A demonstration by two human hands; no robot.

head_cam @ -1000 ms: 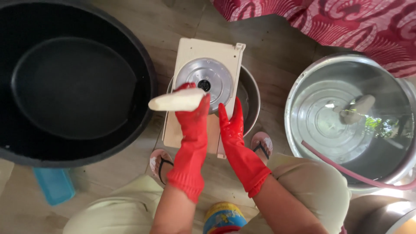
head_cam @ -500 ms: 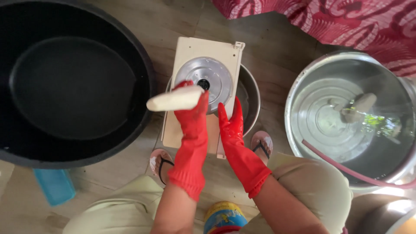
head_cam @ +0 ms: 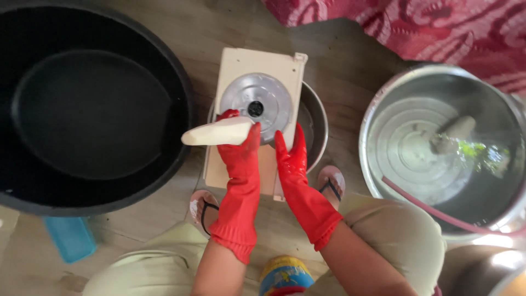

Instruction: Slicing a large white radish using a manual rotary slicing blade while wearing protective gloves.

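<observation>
Nearest the camera, the person sat or squatted low with knees apart in pale trousers [head_cam: 400, 241], a small tin with a coloured label [head_cam: 285, 277] between the thighs and both feet in flip-flops [head_cam: 331, 183] on the wooden floor [head_cam: 350, 71]. Both forearms ran forward into long red rubber gloves. The left hand [head_cam: 240, 151] had its fingers [head_cam: 227, 117] curled over a peeled white root [head_cam: 217, 133], the thumb closing from the other side, so the piece was gripped across its thicker end; it lay roughly level, its tapered tip pointing left, held just above the near-left edge of the slicer. The root appeared smooth, pale cream and without skin, probably cassava, though that could not be confirmed. The right hand [head_cam: 290, 156] lay flat with fingers together and extended, pressed on the near edge of the cream slicer board [head_cam: 233, 66], apparently to steady it. The board spanned a metal bowl [head_cam: 315, 118], seemingly so that cuttings would drop into it, and carried a round metal cutting disc [head_cam: 268, 98] with a dark hub. To the left stood a large black tub [head_cam: 181, 87], nothing visible inside, with a blue plastic object [head_cam: 68, 238] beside it on the floor. To the right a steel basin [head_cam: 378, 104] held water, a pale lump, some green matter, and a pink hose [head_cam: 433, 211] over its rim. Farthest off lay red patterned cloth [head_cam: 427, 27].
</observation>
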